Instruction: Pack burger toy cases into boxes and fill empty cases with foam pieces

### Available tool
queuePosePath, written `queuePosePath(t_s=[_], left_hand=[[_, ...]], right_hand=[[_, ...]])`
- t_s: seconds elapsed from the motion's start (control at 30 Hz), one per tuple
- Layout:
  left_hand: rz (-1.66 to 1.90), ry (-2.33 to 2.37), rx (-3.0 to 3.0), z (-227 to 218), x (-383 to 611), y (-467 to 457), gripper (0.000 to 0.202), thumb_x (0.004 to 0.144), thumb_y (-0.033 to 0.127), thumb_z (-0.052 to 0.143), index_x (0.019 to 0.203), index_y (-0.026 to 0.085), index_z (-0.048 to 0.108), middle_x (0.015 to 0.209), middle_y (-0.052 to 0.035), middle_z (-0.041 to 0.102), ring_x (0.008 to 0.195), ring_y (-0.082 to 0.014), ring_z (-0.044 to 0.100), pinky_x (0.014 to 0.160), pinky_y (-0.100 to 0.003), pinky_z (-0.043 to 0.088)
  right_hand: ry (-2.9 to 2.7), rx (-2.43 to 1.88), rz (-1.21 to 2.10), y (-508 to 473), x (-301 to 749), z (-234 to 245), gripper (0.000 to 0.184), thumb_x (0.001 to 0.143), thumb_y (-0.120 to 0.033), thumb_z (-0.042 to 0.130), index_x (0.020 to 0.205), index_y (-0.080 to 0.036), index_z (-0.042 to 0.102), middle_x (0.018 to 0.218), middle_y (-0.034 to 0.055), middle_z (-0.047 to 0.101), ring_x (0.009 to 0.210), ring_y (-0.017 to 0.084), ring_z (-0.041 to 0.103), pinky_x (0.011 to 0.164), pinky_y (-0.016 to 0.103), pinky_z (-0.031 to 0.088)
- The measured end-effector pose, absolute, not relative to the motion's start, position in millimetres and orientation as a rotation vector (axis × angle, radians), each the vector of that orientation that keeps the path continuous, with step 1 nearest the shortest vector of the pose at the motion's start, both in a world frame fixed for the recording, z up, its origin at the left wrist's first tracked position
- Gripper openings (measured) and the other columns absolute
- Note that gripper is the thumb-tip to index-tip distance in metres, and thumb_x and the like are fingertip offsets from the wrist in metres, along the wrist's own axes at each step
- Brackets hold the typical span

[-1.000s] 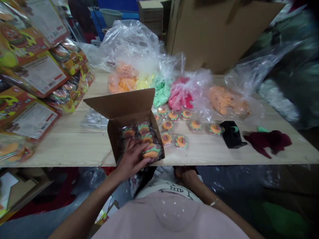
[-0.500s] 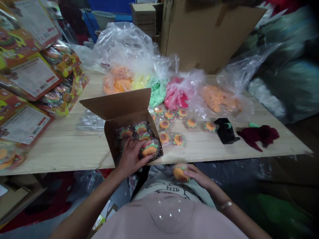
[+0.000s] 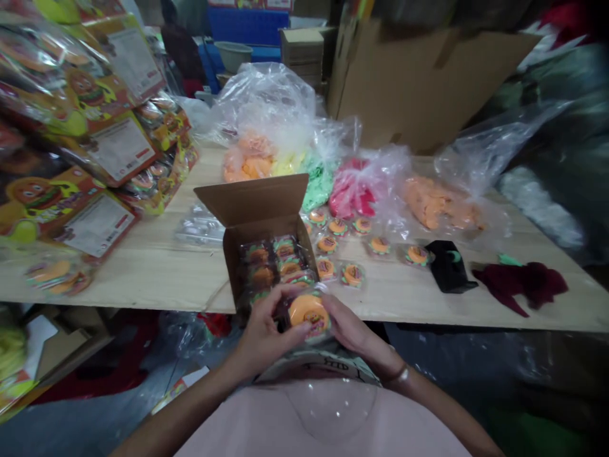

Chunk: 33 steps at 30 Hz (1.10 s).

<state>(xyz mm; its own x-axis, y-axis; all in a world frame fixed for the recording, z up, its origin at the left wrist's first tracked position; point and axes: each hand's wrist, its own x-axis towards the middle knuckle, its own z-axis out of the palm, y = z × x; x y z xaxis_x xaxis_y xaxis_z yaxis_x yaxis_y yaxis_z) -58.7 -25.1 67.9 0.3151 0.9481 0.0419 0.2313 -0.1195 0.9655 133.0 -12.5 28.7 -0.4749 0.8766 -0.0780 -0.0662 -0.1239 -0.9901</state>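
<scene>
Between my two hands is a toy burger (image 3: 309, 312) in a clear plastic pack, held at the table's front edge. My left hand (image 3: 271, 333) grips it from the left, thumb across its orange face. On its other side my right hand (image 3: 352, 327) has its fingers against the pack. Just beyond stands an open cardboard box (image 3: 230, 270), its lid flap raised. Inside lie several packed toy burgers (image 3: 285, 247) in rows. My left hand and the held pack hide the box's front corner. More packed burgers (image 3: 353, 274) lie on the table right of the box.
Clear bags of orange (image 3: 252, 158), green (image 3: 318, 184) and pink pieces (image 3: 353, 190) stand behind the box. Packaged burger sets (image 3: 118, 146) pile up at left. A black tape dispenser (image 3: 450, 268) and dark red cloth (image 3: 523, 285) lie at right. A large carton (image 3: 419, 95) stands behind.
My right hand has come up from my lap to the front of the box. My left hand has drawn back toward me, and both hands now meet at one packed toy burger.
</scene>
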Motion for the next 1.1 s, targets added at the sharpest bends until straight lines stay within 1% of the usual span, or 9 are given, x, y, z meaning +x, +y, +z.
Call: queuePosePath(t_s=[0.1,0.17,0.27,0.33,0.47,0.63,0.77,0.93,1.1], left_hand=[[0.896,1.233,1.445,68,-94,-22,0.040,0.067,0.039,0.079,0.093,0.019,0.058,0.086,-0.0034,0.066,0.076,-0.0183,0.065,0.066,-0.029,0.054],[1.018,1.445,1.459,66,-124,-14,0.046,0.067,0.038,0.079,0.102,0.019,0.057,0.091,-0.0034,0.066,0.079,-0.0185,0.065,0.067,-0.029,0.054],[1.022,1.596,1.705,61,-150,-2,0.050,0.073,0.038,0.074,0.117,0.020,0.056,0.107,-0.0070,0.065,0.093,-0.0213,0.064,0.078,-0.034,0.053],[0.843,1.518,1.864,58,-151,3,0.043,0.077,0.038,0.071,0.115,0.020,0.059,0.108,-0.0067,0.065,0.095,-0.0219,0.064,0.081,-0.035,0.052],[0.541,1.364,2.042,55,-140,3,0.037,0.083,0.042,0.066,0.115,0.024,0.060,0.106,-0.0051,0.067,0.096,-0.0222,0.064,0.084,-0.035,0.051],[0.358,1.437,2.453,40,-142,1,0.038,0.086,0.046,0.062,0.116,0.023,0.058,0.111,-0.0099,0.063,0.106,-0.0294,0.057,0.086,-0.044,0.045],[0.483,1.471,2.595,13,-146,-4,0.039,0.087,0.048,0.058,0.109,0.016,0.056,0.102,-0.0131,0.063,0.094,-0.0293,0.059,0.081,-0.045,0.045],[0.579,1.501,2.581,5,-143,-4,0.042,0.084,0.050,0.061,0.109,0.017,0.055,0.099,-0.0115,0.063,0.092,-0.0289,0.060,0.079,-0.043,0.046],[0.595,1.526,2.472,12,-138,-9,0.046,0.083,0.044,0.064,0.118,0.018,0.052,0.113,-0.0119,0.059,0.107,-0.0283,0.057,0.088,-0.042,0.047]], right_hand=[[-1.841,-1.105,1.417,-18,147,38,0.036,0.095,-0.049,0.045,0.096,-0.021,0.067,0.083,0.0034,0.068,0.079,0.018,0.063,0.071,0.031,0.052],[-1.954,-1.189,1.046,-16,157,35,0.025,0.094,-0.039,0.051,0.105,-0.022,0.065,0.095,0.0062,0.069,0.088,0.021,0.064,0.078,0.035,0.052],[-2.010,-1.129,0.590,-2,159,22,0.036,0.092,-0.031,0.055,0.127,-0.024,0.056,0.128,0.0115,0.060,0.119,0.027,0.055,0.100,0.047,0.044],[-2.109,-1.038,0.481,9,153,12,0.045,0.092,-0.029,0.055,0.136,-0.025,0.049,0.141,0.0115,0.050,0.130,0.028,0.046,0.107,0.051,0.039],[-2.165,-0.943,0.500,22,143,-4,0.044,0.093,-0.029,0.055,0.137,-0.025,0.048,0.142,0.0119,0.048,0.131,0.026,0.046,0.106,0.047,0.042],[-2.102,-0.941,0.459,21,144,-14,0.045,0.092,-0.031,0.059,0.135,-0.025,0.047,0.137,0.0131,0.050,0.127,0.026,0.050,0.103,0.047,0.046],[-2.115,-0.948,0.386,17,144,-18,0.048,0.092,-0.031,0.059,0.137,-0.025,0.043,0.138,0.0131,0.049,0.127,0.026,0.049,0.102,0.047,0.047],[-2.136,-0.936,0.369,15,144,-19,0.052,0.092,-0.032,0.058,0.141,-0.026,0.040,0.140,0.0134,0.047,0.129,0.026,0.048,0.103,0.048,0.047],[-1.974,-1.044,0.500,28,173,-25,0.048,0.095,-0.034,0.052,0.140,-0.026,0.039,0.139,0.0118,0.050,0.130,0.026,0.046,0.106,0.048,0.042]])
